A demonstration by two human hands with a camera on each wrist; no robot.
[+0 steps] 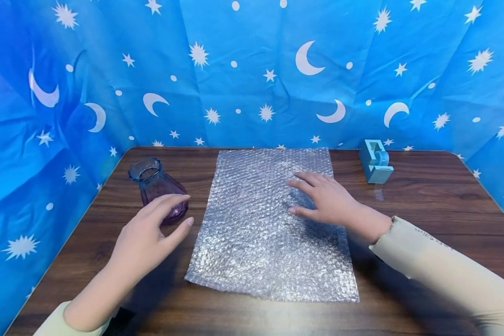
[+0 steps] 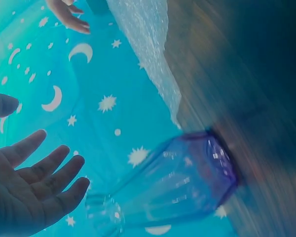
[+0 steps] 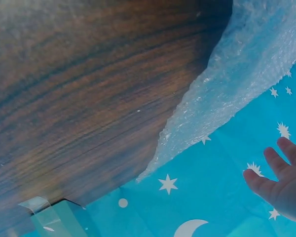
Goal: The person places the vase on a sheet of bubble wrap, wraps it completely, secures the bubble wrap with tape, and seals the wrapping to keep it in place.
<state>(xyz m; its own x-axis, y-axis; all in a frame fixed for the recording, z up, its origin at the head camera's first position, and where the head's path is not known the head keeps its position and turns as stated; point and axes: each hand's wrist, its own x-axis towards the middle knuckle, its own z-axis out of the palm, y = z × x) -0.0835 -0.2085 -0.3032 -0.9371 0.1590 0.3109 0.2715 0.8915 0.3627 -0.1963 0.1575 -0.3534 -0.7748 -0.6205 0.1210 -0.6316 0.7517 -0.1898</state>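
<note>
A glass vase [image 1: 161,186], bluish at its ruffled rim and purple toward the base, stands on the left of the table. My left hand [image 1: 144,233] is in front of it with fingers spread and overlaps its lower part in the head view. In the left wrist view the palm and loosely bent fingers show apart from the vase [image 2: 187,182], with nothing in them. A sheet of bubble wrap [image 1: 260,242] lies flat in the middle of the table. Over its right side hovers my right hand [image 1: 325,198], fingers spread and holding nothing.
A teal tape dispenser [image 1: 375,163] with a roll of tape stands at the back right of the wooden table [image 1: 428,196]. Behind and beside the table hangs a blue cloth [image 1: 252,88] printed with white moons and stars.
</note>
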